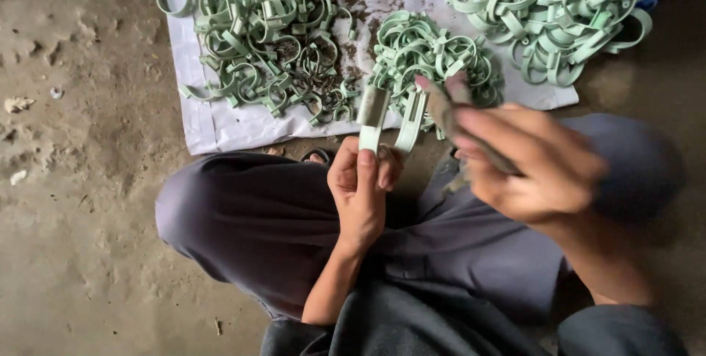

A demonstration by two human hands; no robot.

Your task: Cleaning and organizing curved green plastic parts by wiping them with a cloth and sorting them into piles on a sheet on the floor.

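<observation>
While the left hand [359, 193] is pinching the pale green clip [390, 122] firmly, the right hand [531, 165], blurred, is gripping a thin tool [446, 109]; steadier strokes would probably help.

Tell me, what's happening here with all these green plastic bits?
A person sits cross-legged on the ground. The left hand holds up one pale green plastic clip, while the right hand, blurred, grips a thin tool against it. Ahead, three heaps of similar clips lie on a white sheet.
</observation>
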